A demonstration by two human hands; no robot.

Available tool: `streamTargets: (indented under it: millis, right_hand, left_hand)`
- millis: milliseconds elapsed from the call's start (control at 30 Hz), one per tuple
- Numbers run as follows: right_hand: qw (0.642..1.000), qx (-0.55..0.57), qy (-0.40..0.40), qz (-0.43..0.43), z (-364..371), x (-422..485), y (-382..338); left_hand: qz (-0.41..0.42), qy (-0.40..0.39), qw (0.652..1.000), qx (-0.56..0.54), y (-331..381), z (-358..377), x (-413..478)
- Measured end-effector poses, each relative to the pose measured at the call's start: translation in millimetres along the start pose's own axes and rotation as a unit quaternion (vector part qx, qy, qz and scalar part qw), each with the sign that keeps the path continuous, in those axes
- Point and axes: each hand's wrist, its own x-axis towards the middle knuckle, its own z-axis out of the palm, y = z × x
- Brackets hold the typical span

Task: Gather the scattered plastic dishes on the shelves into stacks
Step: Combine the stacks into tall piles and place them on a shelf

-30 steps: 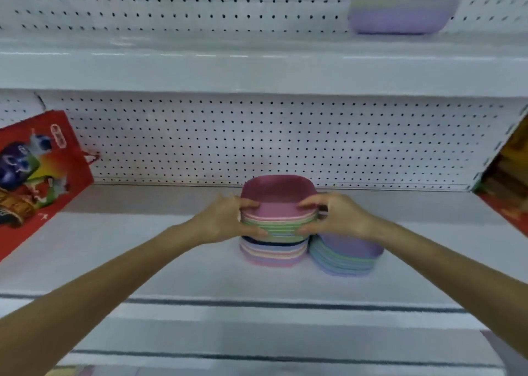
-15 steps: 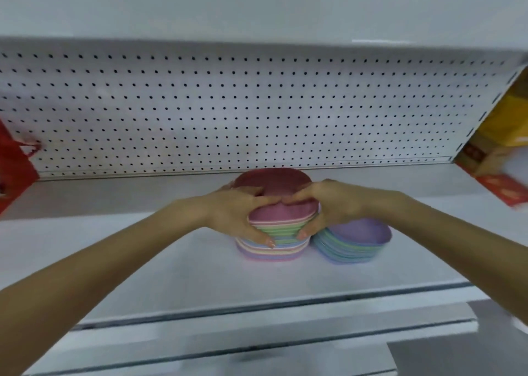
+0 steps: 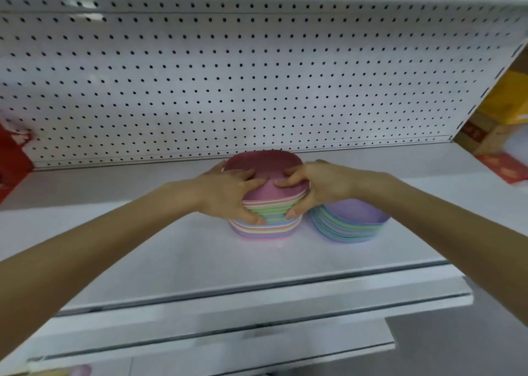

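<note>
Pegboard back panel point(image 3: 257, 75): white, perforated, spans the view; shelf point(image 3: 171, 255): white, carries everything listed below.

Pink-topped stack point(image 3: 268, 224) of plastic dishes: mid-shelf, striped pastel rims; a second ago I saw its upper batch held above the lower one with a gap between; that gap is now closed and the dishes read as one pile; I judge the merge done, with only squaring-up left.

Purple-topped stack point(image 3: 351, 221): just beside the first on its right, untouched, lower.

Left hand point(image 3: 228, 195): grasping the pink-topped stack, fingers over the top dish, thumb on the near rims.

Right hand point(image 3: 317, 187): likewise clasped on that stack from the other side.

Red bag point(image 3: 11, 158) at far left; yellow boxes point(image 3: 503, 110) at far right; both blurred, well apart from the dishes.
</note>
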Motion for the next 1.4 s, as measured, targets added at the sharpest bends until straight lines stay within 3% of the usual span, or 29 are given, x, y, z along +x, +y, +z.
streamTargets:
  millis: [267,567,800,967,1167,1400]
  right_hand:
    - [0.969,-0.245,0.001,-0.035,-6.8,-24.5,-8.7]
    - [0.966,-0.227,-0.016,-0.126,-29.1,-106.5,-39.1]
    - [0.96,-0.217,0.001,-0.175,-82.9,-200.4,-70.5]
    - [0.964,-0.19,0.078,-0.169,-150.1,-260.3,-81.4]
    - [0.966,-0.16,0.136,-0.148,-224.4,-281.5,-78.1]
    - [0.963,-0.166,0.205,-0.062,-282.2,-249.4,-34.7]
  left_hand:
    - [-0.038,-0.01,0.999,0.016,29.1,-20.2,-25.3]
    - [-0.098,0.098,0.99,-0.036,103.5,-55.7,-104.9]
    - [-0.127,0.109,0.986,0.003,169.9,-119.9,-170.6]
    - [-0.115,0.199,0.973,-0.017,196.6,-190.3,-202.2]
    - [-0.093,0.251,0.963,0.001,198.9,-266.3,-197.7]
    - [-0.082,0.254,0.964,0.004,156.2,-322.9,-138.6]
